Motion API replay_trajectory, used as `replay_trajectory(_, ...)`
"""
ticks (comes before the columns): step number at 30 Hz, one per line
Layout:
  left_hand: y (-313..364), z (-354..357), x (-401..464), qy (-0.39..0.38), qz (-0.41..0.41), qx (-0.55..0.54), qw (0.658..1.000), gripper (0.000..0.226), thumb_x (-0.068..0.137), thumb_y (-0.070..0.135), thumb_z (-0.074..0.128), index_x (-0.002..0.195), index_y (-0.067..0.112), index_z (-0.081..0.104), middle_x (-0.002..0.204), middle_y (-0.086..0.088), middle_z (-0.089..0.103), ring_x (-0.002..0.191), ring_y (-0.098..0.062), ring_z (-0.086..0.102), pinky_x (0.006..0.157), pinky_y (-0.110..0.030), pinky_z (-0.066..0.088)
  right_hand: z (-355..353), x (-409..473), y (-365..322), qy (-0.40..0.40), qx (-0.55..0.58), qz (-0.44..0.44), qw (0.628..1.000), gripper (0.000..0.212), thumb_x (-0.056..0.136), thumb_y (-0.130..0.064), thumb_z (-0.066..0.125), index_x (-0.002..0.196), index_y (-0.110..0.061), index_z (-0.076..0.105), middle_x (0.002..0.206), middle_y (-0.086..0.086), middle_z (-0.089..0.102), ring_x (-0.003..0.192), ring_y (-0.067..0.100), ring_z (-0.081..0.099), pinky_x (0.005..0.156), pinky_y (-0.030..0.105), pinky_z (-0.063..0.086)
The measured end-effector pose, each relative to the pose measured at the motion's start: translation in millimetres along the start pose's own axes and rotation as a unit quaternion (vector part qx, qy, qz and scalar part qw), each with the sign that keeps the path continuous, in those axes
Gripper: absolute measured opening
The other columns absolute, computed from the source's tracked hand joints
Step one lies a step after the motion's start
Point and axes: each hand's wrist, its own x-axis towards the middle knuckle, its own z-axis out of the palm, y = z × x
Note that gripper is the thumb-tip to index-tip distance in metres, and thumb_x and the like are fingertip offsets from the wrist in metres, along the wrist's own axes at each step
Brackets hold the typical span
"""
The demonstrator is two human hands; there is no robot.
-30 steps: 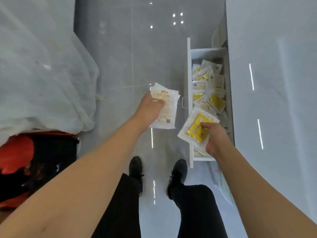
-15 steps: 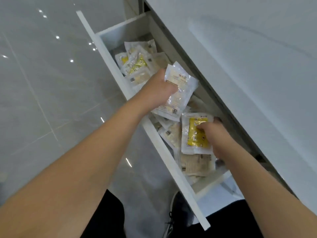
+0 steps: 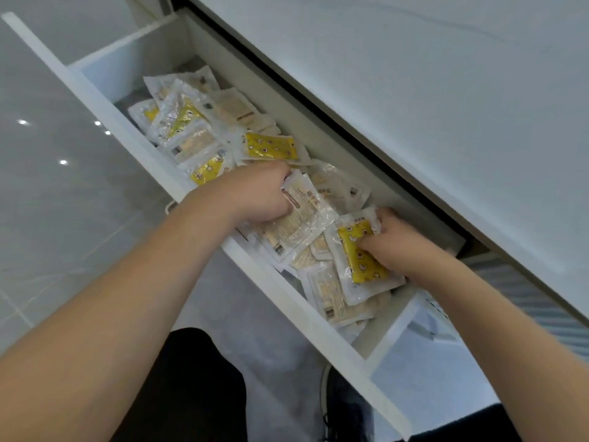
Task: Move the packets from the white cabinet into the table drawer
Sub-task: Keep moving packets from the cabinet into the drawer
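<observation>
The white table drawer (image 3: 105, 100) stands pulled out and holds several clear packets, some with yellow contents (image 3: 271, 147) and some pale. My left hand (image 3: 255, 196) is down inside the drawer, fingers curled round a stack of pale packets (image 3: 299, 218) that lies on the pile. My right hand (image 3: 395, 244) is lower right in the drawer and grips a yellow packet (image 3: 360, 256) against the pile. The white cabinet is out of view.
The white tabletop (image 3: 446, 90) overhangs the back of the drawer at the right. Glossy grey floor tiles (image 3: 63, 186) lie to the left. My dark trousers (image 3: 191, 393) and a shoe (image 3: 347, 409) show below the drawer front.
Both hands have moved from beside the drawer down into it, bringing the pale stack and the yellow packet onto the pile. The view has swung closer over the drawer.
</observation>
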Motion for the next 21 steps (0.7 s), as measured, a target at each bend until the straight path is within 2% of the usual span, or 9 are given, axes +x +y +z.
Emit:
replay_trajectory(2,-1.2,3.4,2.8,0.016,0.013,0.014,1.000,0.049,0.086,0.033,0.066,0.129,0.017,0.048,0.116,-0.003,0.054,0.097,-0.020,0.050,0.072,-0.029,0.039,0.1,-0.6,-2.5,0.011,-0.035,-0.022,0.999,0.039,0.090,-0.024,0.054,0.126,-0.025,0.041,0.098,-0.003,0.058,0.082,0.014,0.059,0.071,0.031,0.054)
replay_trajectory(4,-2.5,4.4,5.1,0.037,0.033,0.029,0.998,0.057,0.086,0.036,0.067,0.134,0.017,0.045,0.125,-0.006,0.051,0.110,-0.023,0.047,0.080,-0.030,0.040,1.7,-1.3,-5.7,0.019,-0.065,-0.039,0.997,0.039,0.089,-0.023,0.053,0.126,-0.023,0.041,0.101,-0.004,0.055,0.086,0.016,0.056,0.063,0.028,0.047)
replay_trajectory(6,-3.5,5.2,7.0,0.035,0.045,0.040,0.998,0.060,0.085,0.041,0.067,0.136,0.019,0.044,0.127,-0.006,0.049,0.117,-0.025,0.044,0.084,-0.032,0.039,3.1,-1.3,-7.9,0.029,-0.072,-0.061,0.995,0.038,0.089,-0.022,0.053,0.126,-0.022,0.043,0.109,-0.003,0.054,0.092,0.017,0.053,0.068,0.027,0.042)
replay_trajectory(9,-2.4,5.6,6.8,0.032,0.054,0.049,0.997,0.062,0.085,0.045,0.066,0.137,0.019,0.043,0.129,-0.006,0.048,0.122,-0.025,0.042,0.089,-0.035,0.040,3.4,-5.9,-8.7,0.047,-0.067,-0.091,0.992,0.042,0.087,-0.022,0.054,0.128,-0.023,0.044,0.115,-0.003,0.055,0.096,0.017,0.055,0.075,0.027,0.042)
replay_trajectory(12,3.7,4.0,1.8,0.072,0.093,0.061,0.991,0.056,0.090,0.041,0.062,0.137,0.015,0.045,0.128,-0.006,0.049,0.120,-0.024,0.044,0.091,-0.035,0.041,1.7,-16.4,-2.3,0.052,-0.064,-0.098,0.992,0.051,0.087,-0.027,0.056,0.136,-0.024,0.040,0.125,-0.002,0.053,0.108,0.020,0.055,0.081,0.028,0.041)
replay_trajectory(14,12.3,2.6,-4.8,0.124,0.157,0.048,0.979,0.044,0.094,0.033,0.057,0.132,0.013,0.051,0.122,-0.004,0.053,0.113,-0.021,0.050,0.088,-0.030,0.041,-0.5,-28.0,3.3,0.055,-0.068,-0.106,0.990,0.056,0.088,-0.028,0.057,0.140,-0.024,0.037,0.131,0.000,0.051,0.114,0.021,0.053,0.083,0.027,0.039)
replay_trajectory(18,44.3,2.2,-20.0,0.207,0.304,-0.009,0.930,0.024,0.096,0.021,0.054,0.116,0.011,0.061,0.105,0.002,0.058,0.091,-0.011,0.055,0.077,-0.019,0.041,-5.3,-57.0,18.0,0.076,-0.048,-0.117,0.989,0.060,0.091,-0.028,0.057,0.146,-0.025,0.033,0.140,0.001,0.047,0.120,0.018,0.049,0.083,0.023,0.036)
replay_trajectory(21,80.5,8.0,-23.8,0.236,0.399,0.008,0.886,0.022,0.094,0.019,0.053,0.112,0.008,0.061,0.105,-0.004,0.059,0.093,-0.015,0.054,0.078,-0.024,0.045,-13.6,-84.6,36.2,0.101,-0.030,-0.118,0.987,0.063,0.091,-0.027,0.058,0.148,-0.023,0.032,0.145,0.001,0.044,0.126,0.016,0.046,0.089,0.019,0.033)
